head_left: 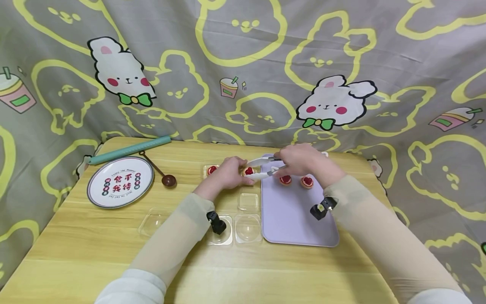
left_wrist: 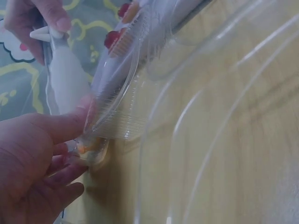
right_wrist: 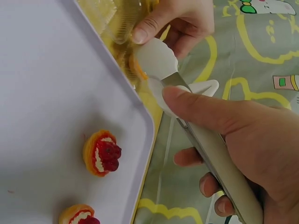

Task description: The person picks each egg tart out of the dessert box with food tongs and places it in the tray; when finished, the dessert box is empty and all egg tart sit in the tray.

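Note:
My right hand [head_left: 303, 159] grips a pair of white-tipped tongs [right_wrist: 156, 58], its thumb along the upper arm. The tong tips lie around a small tart [head_left: 248, 171] with a red fruit topping, at the left edge of the lilac tray [head_left: 300, 223]. With thumb and fingers my left hand [head_left: 228, 174] pinches the rim of a clear plastic box [left_wrist: 110, 123] at that tart. The tart is mostly hidden behind the tong tips in the right wrist view. Two more tarts, a nearer one [right_wrist: 102, 153] and another [head_left: 306, 181], sit on the tray.
Left of my left hand, another tart [head_left: 212, 170] sits in a clear box. Several clear plastic boxes [head_left: 248, 228] stand on the wooden table [head_left: 243, 274]. A printed plate [head_left: 120, 196], a brown ladle [head_left: 168, 180] and a green stick-shaped thing [head_left: 130, 150] lie at left.

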The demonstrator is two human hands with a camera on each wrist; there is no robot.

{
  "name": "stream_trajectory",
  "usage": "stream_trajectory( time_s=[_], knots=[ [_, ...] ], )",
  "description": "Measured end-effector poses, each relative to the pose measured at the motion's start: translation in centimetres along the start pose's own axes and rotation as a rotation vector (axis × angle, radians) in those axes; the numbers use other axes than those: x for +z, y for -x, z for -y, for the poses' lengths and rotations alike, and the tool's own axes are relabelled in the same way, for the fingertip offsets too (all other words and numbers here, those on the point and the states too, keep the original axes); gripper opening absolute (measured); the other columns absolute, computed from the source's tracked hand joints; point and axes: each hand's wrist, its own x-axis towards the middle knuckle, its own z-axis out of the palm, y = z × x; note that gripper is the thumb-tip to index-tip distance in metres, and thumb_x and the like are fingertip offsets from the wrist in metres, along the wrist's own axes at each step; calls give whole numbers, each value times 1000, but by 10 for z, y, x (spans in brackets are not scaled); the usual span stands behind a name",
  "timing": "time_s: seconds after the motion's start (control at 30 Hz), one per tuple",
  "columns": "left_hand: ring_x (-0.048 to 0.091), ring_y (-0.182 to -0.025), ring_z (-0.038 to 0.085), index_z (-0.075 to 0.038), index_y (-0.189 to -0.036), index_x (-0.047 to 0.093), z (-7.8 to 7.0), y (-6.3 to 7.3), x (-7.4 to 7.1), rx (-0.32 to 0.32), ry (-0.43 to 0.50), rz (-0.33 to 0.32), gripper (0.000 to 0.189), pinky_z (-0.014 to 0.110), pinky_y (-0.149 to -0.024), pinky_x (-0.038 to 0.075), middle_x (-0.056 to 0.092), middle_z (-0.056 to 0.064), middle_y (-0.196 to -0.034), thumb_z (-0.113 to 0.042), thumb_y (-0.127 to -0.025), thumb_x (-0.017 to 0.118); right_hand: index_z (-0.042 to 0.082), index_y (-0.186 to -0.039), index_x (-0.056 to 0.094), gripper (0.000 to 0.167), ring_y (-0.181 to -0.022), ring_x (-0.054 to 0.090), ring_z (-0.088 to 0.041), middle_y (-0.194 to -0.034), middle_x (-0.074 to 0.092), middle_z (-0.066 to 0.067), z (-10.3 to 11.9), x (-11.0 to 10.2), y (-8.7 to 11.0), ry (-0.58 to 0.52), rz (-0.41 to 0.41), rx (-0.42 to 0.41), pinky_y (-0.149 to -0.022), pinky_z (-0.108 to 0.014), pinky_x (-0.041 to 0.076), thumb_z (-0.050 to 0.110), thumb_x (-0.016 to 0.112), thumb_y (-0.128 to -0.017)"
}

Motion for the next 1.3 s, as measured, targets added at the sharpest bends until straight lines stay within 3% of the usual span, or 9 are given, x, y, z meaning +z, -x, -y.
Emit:
stream_trajectory(
  time_s=[0.37,0.6,0.97,1.13,1.3],
  knots=[
    [54,-136,36,4,-150,55,-1,0,-1,-8,19,-3,90,46,-118,40,58,23,-148,-35,-79,96,16,-111,74,47,-66,56,-19,-77,61,4,-1,8,7,76,-85,-37,-62,-43,48,59,78,-92],
    [50,-141,38,5,-150,54,-1,0,0,-16,30,3,92,46,-120,37,56,23,-150,-34,-78,97,15,-121,73,52,-71,56,-19,-79,61,4,-8,4,22,16,-132,-49,-68,-45,49,58,77,-93],
    [49,-143,36,1,-152,53,-1,3,-2,-49,24,14,91,45,-120,37,55,20,-153,-36,-80,95,10,-140,69,66,-82,66,-22,-107,73,-2,-21,2,66,-16,-174,-2,-70,-48,56,57,76,-94],
    [48,-143,37,2,-151,54,-1,3,-2,-50,23,11,89,45,-121,36,55,20,-152,-35,-81,95,10,-141,69,69,-84,65,-22,-112,72,-2,-27,7,91,-42,-179,26,-75,-51,55,60,74,-94],
    [48,-143,37,0,-151,54,-4,3,-1,-58,27,19,89,46,-121,36,55,19,-152,-36,-81,95,9,-140,69,82,-82,62,-19,-105,71,2,-32,14,112,-56,-179,56,-74,-46,54,75,63,-92]
  ],
)
